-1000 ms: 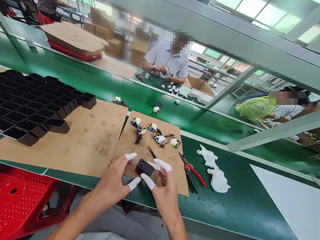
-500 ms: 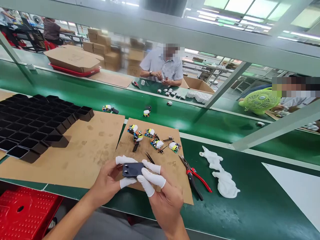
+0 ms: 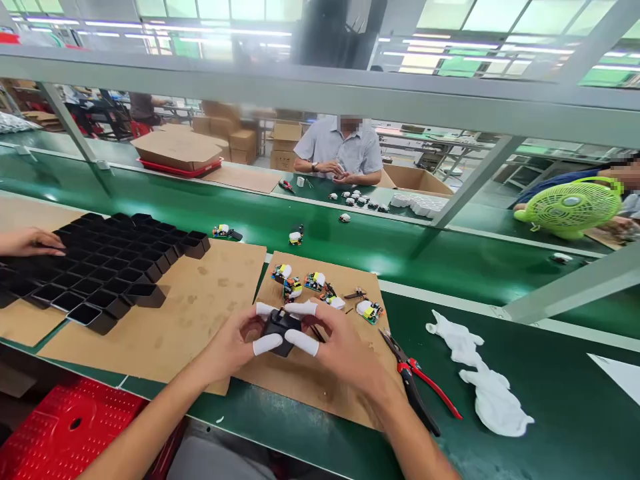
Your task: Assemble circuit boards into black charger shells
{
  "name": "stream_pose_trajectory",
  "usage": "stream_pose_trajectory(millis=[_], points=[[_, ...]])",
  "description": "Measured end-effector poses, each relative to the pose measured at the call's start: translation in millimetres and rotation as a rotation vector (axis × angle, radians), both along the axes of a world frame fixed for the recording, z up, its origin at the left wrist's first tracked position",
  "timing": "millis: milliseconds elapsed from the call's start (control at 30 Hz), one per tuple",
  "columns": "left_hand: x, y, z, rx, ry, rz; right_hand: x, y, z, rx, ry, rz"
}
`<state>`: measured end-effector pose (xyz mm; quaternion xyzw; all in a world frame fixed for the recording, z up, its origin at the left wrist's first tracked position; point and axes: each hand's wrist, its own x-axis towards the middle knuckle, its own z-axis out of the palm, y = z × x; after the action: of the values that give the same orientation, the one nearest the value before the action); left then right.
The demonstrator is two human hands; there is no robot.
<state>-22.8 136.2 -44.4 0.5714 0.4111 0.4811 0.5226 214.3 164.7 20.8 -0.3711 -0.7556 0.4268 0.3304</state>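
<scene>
Item: black housing [image 3: 279, 328], small, boxy, matte plastic with rounded corners; located centre of frame, slightly below middle, above a tan cardboard sheet [image 3: 310, 380]. Left hand [image 3: 227, 348] and right hand [image 3: 350, 350] were both clamped on it, fingertips in smooth white finger cots [image 3: 267, 344]. Adjacent: multicoloured circuit boards [image 3: 315, 281] above; red-handled pliers [image 3: 420, 383] lower right; rows of open black shells [image 3: 100, 273] at left.
</scene>
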Motion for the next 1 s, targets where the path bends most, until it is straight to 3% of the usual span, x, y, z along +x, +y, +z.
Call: stream_pose_trajectory(millis=[200, 533, 767, 1000], points=[[5, 37, 11.4, 0.02, 0.1, -0.176, 15, 21, -3.0, 0.005, -0.032, 0.024], [-3, 34, 10.3, -0.021, 0.19, -0.221, 16, 18, -17.0, 0.115, -0.075, -0.07], [1, 27, 14.8, 0.023, 0.171, -0.133, 9, 10, -28.8, 0.229, -0.035, -0.37], [3, 21, 6.9, 0.169, 0.19, 0.079, 10, 4, -21.1, 0.392, 0.013, -0.268]])
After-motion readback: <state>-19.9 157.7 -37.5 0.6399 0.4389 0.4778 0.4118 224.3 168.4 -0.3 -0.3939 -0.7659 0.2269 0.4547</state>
